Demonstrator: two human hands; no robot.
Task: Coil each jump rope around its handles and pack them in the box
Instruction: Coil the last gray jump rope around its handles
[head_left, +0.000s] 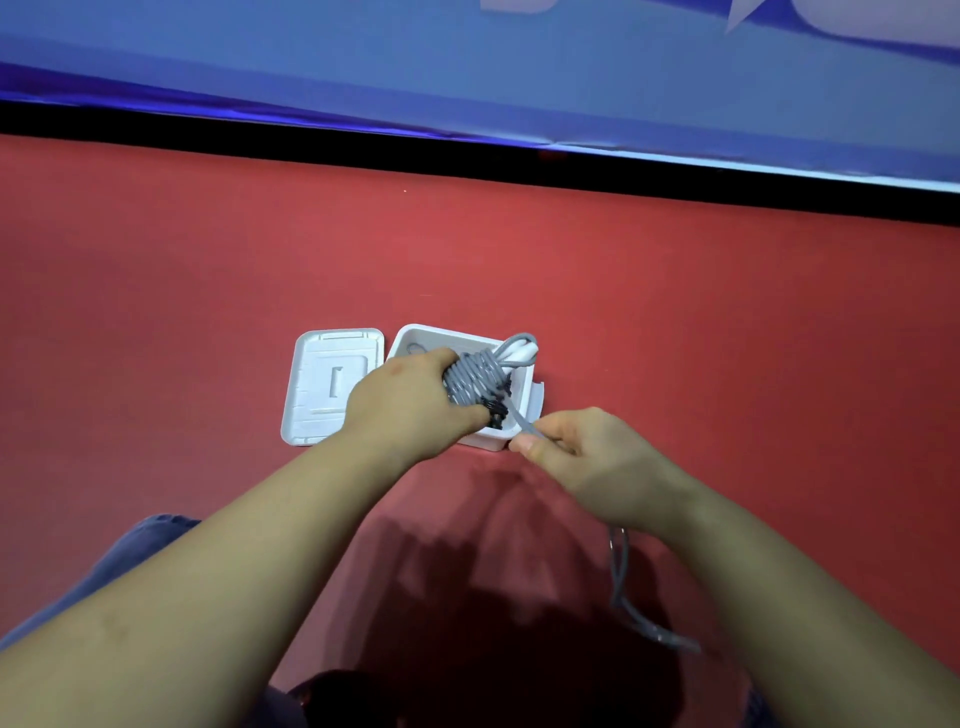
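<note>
**Nearly wound: grey jump rope held over the open box**

Leftmost, the white lid (332, 384) lies flat on the red floor (727, 322), just beside the white box (524, 415). Above the box, the left hand (410, 400) grips the coiled bundle (475, 379) of grey rope wrapped around its white handles (524, 351). To the right, the right hand (587, 452) pinches the free rope (519, 418) between thumb and fingers, drawing it taut from the bundle. The loose tail (621, 577) hangs below the right wrist towards the floor.

Risks, as I judge them: slack in the pinch could let outer turns slip off; an untucked tail could spring the coil open; a bulky bundle might jam against the box walls.
</note>
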